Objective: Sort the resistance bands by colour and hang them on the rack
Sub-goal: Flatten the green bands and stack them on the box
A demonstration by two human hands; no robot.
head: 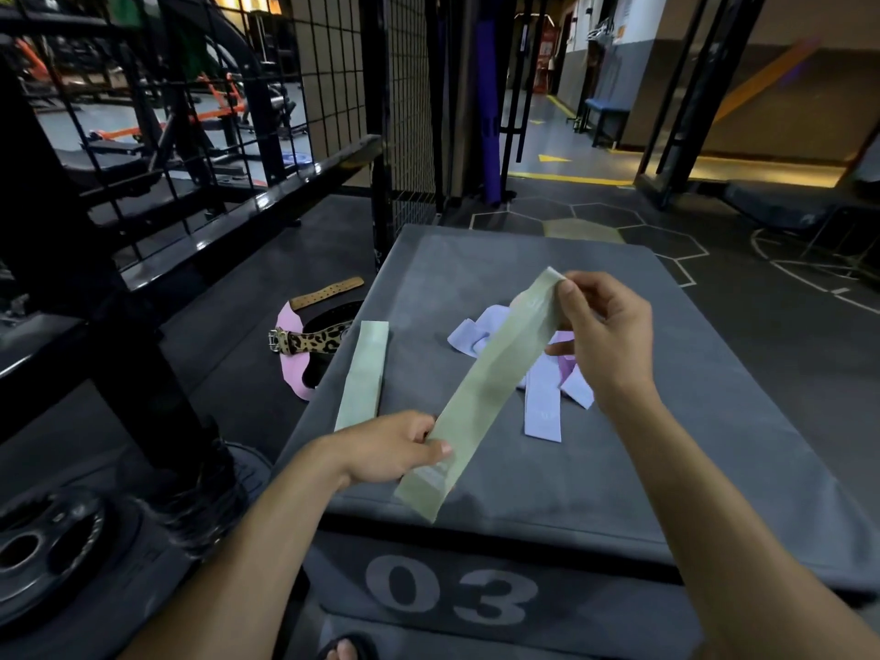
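A pale green resistance band [485, 388] is stretched flat in the air above the grey padded box [619, 445]. My left hand [390, 450] pinches its near end and my right hand [605, 335] pinches its far end. A second pale green band [363, 373] lies flat on the box's left side. Several lilac bands [543, 407] and a pink one [566, 364] lie in a loose pile on the box, partly hidden behind the held band and my right hand.
A leopard-print belt on a pink belt [305, 343] lies on the floor left of the box. A black wire-grid rack [228, 111] stands at the far left. Weight plates [43, 550] sit at the lower left. The box front reads 03 [452, 593].
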